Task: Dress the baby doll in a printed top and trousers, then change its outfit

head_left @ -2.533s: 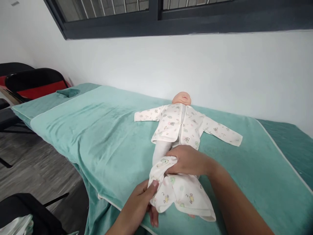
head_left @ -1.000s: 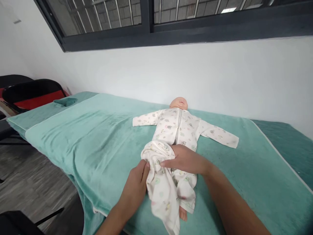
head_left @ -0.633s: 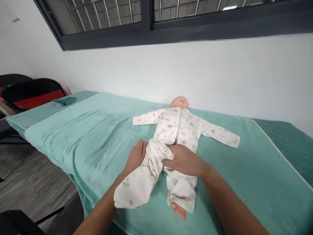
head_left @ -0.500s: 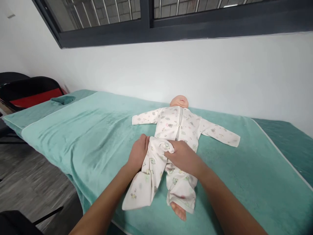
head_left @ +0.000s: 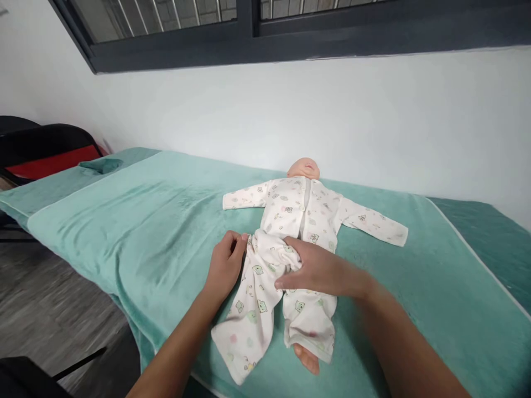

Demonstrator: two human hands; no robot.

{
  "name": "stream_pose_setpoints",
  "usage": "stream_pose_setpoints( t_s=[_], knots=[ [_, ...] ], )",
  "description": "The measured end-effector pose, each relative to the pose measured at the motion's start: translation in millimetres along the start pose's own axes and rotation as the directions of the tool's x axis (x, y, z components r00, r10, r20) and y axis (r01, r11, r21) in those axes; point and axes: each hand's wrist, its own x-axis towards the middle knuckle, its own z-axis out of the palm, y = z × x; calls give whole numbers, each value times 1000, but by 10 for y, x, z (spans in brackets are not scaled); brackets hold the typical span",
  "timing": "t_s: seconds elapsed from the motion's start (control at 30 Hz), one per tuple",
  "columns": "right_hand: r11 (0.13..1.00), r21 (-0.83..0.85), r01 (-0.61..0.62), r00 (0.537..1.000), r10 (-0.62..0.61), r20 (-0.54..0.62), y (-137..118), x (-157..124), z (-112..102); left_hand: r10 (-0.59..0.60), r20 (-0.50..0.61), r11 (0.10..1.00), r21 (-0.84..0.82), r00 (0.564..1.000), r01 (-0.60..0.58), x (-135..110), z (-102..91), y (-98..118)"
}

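Note:
A baby doll (head_left: 305,167) lies on its back in a white baby outfit (head_left: 286,213) with small printed animals. Its sleeves spread to both sides, and a grey strip shows down the front opening. My left hand (head_left: 226,262) is closed at the outer edge of the left-side trouser leg (head_left: 255,309), its fingertips pinching the cloth near the hip. On the bunched cloth at the crotch rests my right hand (head_left: 317,268), thumb apart from the fingers, some fingertips hidden by fabric. A bare foot (head_left: 306,358) pokes out of the right-side trouser leg (head_left: 310,320); no foot shows at the left-side cuff.
A green cloth (head_left: 166,221) covers the table, with wrinkles on the left. The white wall (head_left: 207,116) and a dark-framed window (head_left: 253,47) stand behind. Black chairs with a red part (head_left: 53,157) are at the far left.
My right hand has loosened from the bunched cloth, its thumb moving away and down. The left-side trouser leg has spread out lower, its cuff turned downward. My left hand has shifted slightly left.

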Motion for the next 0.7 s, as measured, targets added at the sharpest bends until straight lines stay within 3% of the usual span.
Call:
stream_pose_setpoints(
  t_s=[0.1, 0.17, 0.23, 0.47, 0.7],
  knots=[
    [992, -110, 55, 998, -53, 13, -1, 4, 45, -11, 156, 1000, -27, 988, 15, -207, -118, -62],
    [985, -168, 47, 999, -49, -6, 10, 26, 93, 39, 283, 999, 19, 958, -46, -317, -163, -90],
    [984, -172, 45, 999, -49, -24, 25, 51, 130, 83, 332, 991, 72, 940, -113, -389, -176, -99],
    [986, -169, 12, 965, -55, -256, 46, 130, 159, 153, 236, 974, 128, 960, -187, -343, -86, -35],
    [994, -107, 29, 888, -75, -453, 77, 199, 215, 334, 10, 828, 474, 942, -299, -24, 120, 1]
  ],
)
